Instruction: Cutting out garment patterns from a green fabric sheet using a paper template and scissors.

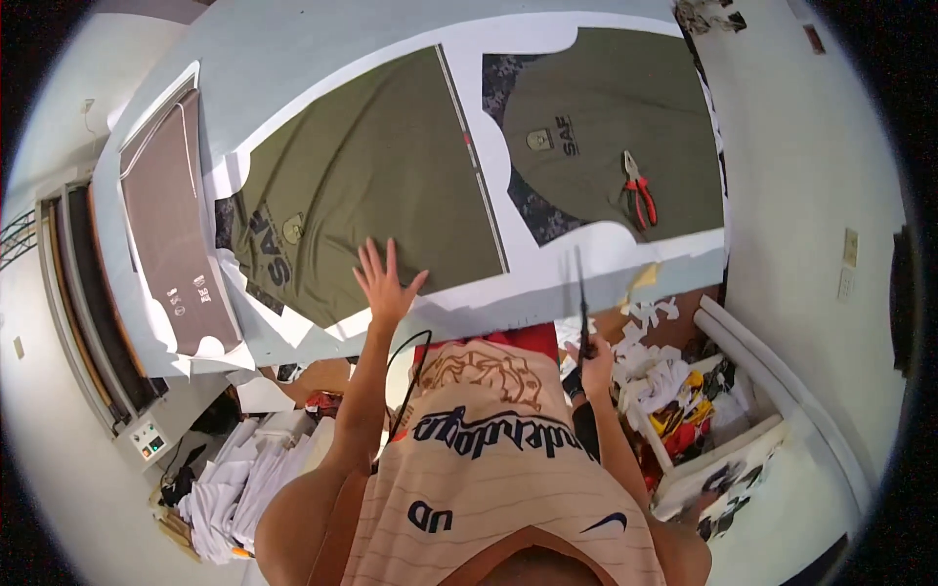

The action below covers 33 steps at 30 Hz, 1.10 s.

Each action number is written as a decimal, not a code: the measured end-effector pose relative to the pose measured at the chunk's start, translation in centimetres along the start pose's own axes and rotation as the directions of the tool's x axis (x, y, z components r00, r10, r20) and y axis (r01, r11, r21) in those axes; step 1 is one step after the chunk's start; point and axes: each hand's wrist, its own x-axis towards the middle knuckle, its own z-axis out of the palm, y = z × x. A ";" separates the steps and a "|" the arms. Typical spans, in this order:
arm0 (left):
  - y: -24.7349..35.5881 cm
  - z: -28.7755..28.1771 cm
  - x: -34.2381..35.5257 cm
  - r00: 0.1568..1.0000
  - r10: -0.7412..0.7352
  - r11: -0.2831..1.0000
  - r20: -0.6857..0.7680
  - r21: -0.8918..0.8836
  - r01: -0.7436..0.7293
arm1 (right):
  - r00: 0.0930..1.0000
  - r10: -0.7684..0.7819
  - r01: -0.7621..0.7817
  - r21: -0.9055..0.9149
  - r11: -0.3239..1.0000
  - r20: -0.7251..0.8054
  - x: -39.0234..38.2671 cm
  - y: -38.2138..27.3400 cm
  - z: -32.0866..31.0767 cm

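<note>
My left hand (388, 288) lies with fingers spread on the lower edge of an olive-green printed fabric panel (391, 156), which has some wrinkles. Gripped in my right hand (594, 366) is a pair of scissors (584, 311) with dark handles. Its long blades point away from me over the table's near edge, seemingly a little apart. To the right lies a second olive-green panel (635, 98) with dark patterned edges. Red-handled pliers (637, 190) rest on it. White margins surround both panels.
The panels lie on a pale blue table (264, 73), with a brown panel (166, 215) at left. Fabric rolls (73, 293) on a machine stand further left. White cloth (239, 488) is piled below left. A bin of scraps (684, 400) and a long white tube (782, 391) are at right.
</note>
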 end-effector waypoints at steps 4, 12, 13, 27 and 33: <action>-4.9 0.8 -1.6 0.999 -0.015 0.999 -0.030 -0.045 0.014 | 0.976 0.088 -0.130 0.209 0.969 0.199 -2.7 1.9 1.1; -9.8 1.2 -5.9 0.991 -0.136 0.991 -0.012 0.008 0.137 | 0.849 0.363 -0.488 0.305 0.818 0.384 -8.8 1.1 2.2; -10.8 1.1 -6.6 0.985 -0.169 0.986 0.029 0.007 0.169 | 0.860 0.334 -0.457 0.293 0.840 0.385 -9.2 1.1 2.9; -10.6 1.3 -3.8 0.993 -0.081 0.997 0.085 0.025 0.079 | 0.858 0.227 -0.352 0.206 0.913 0.460 -0.5 -1.4 8.5; -11.5 2.5 -5.2 0.959 -0.243 0.970 0.145 0.046 0.239 | 0.865 0.202 -0.304 0.161 0.939 0.460 0.3 -1.9 10.1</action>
